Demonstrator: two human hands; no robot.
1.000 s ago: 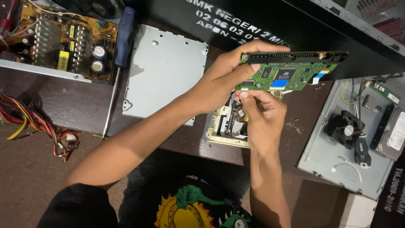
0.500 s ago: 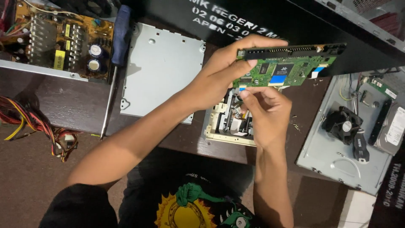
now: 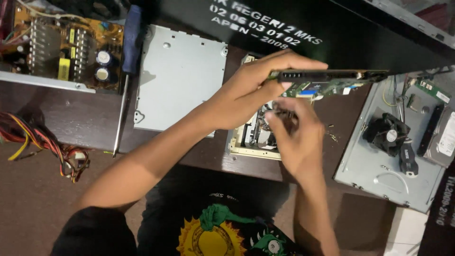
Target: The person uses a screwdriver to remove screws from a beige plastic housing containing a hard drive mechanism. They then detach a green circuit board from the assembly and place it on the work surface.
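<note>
A: What has the left hand (image 3: 246, 92) got?

B: A green circuit board (image 3: 327, 83), lifted off the opened disc drive (image 3: 253, 140) and tilted almost edge-on to the camera. The fingers are pressed together along its top and near end, the thumb underneath, so the board is clamped and its underside is turned toward the other hand

A: And the right hand (image 3: 296, 142)?

B: Just below the board, over the drive. Its fingertips (image 3: 275, 116) are drawn together as if pinching something small at the board's lower edge, but that spot is blurred, so I cannot tell what they hold, if anything. My guess is the board is held up like that to let those fingers reach whatever is under it

A: Where does the drive sit?

B: On the dark table (image 3: 71, 118), straight in front of the person. Its flat grey metal cover (image 3: 180, 78) lies just left of the drive, and left of that lies a blue-handled screwdriver (image 3: 125, 71), blade toward the person

A: Anything further out?

B: Far left of the drive, an open power supply board (image 3: 61, 47) with its bundle of coloured wires (image 3: 42, 147) hanging over the table edge. Right of the drive, a grey metal plate (image 3: 379, 170) carrying a black cooling fan (image 3: 386, 135) and a hard disk (image 3: 443, 140). A few tiny screws (image 3: 333, 137) lie between the drive and that plate, near the right hand
</note>
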